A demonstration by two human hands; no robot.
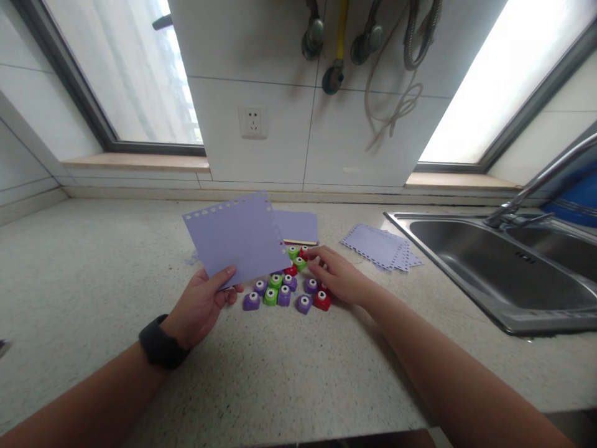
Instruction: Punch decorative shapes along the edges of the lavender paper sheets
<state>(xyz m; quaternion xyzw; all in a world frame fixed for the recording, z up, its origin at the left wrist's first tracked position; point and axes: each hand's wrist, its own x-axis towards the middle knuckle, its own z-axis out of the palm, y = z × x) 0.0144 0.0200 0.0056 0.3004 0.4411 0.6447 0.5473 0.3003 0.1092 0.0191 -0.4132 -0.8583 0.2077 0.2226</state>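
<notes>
My left hand pinches the lower edge of a lilac paper sheet and holds it up, tilted. Small holes are punched along the sheet's top and right edges. My right hand reaches into a cluster of small craft punches in purple, green and red on the counter. Its fingertips rest on a green punch and a red one at the cluster's far side. Whether the fingers grip either punch is unclear. A black watch sits on my left wrist.
More lilac sheets lie behind the punches. A stack of punched-edge sheets lies to the right, near a steel sink with a tap. A tiled wall with a socket and hanging hoses stands behind the speckled counter.
</notes>
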